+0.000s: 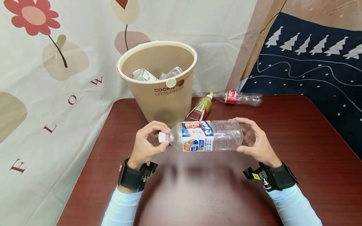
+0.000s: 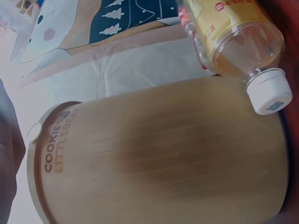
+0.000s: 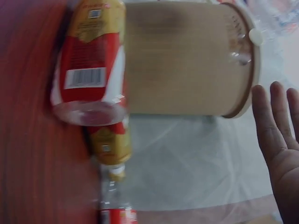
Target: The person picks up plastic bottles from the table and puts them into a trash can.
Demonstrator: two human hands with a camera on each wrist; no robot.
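A clear plastic bottle with a white cap and a blue, white and orange label hangs level above the table in the head view. My left hand pinches its cap end between thumb and fingers. At the base, my right hand holds it with the thumb below and the fingers above. Part of a hand shows at the left wrist view's edge; extended fingers appear in the right wrist view. Behind the bottle stands a beige bin with clear bottles inside.
Beside the bin lies a yellow-labelled bottle with a white cap, and a red-labelled clear bottle lies behind it. A gold-and-red-labelled bottle looms close in the right wrist view. Printed cloth hangs behind the dark red table.
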